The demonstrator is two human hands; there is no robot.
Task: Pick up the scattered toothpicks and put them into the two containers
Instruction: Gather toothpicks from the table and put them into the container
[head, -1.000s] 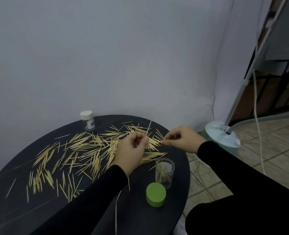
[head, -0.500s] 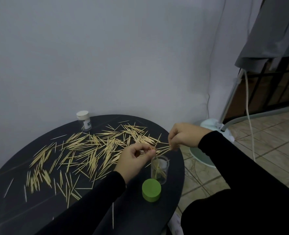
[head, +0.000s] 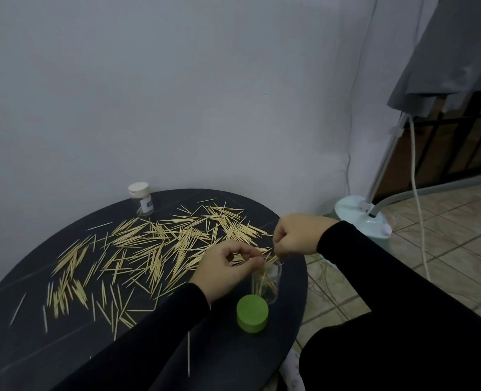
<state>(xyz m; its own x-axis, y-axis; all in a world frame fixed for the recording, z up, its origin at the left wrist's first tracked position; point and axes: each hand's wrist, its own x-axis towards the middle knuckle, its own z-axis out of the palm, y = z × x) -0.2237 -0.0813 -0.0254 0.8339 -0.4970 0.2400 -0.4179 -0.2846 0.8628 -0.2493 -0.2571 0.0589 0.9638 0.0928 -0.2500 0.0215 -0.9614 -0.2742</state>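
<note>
Sleeves (head: 154, 334) in black hid the near rim of the dark round table (head: 22, 320), and one leg covered the frame's lower right. Nearest the clear container (head: 266, 282) lay its green lid (head: 252, 317), just in front, with bare tabletop around it. The container stood close to the table's right edge, a few sticks upright inside. Above its mouth the left hand (head: 224, 270) pinched toothpicks; how many was unclear. Just behind, the right hand (head: 295, 237) was curled, pinching something thin. Scattered toothpicks (head: 160, 246) spread left of the container. Farthest, a white-capped container (head: 142, 198) stood by the wall.
</note>
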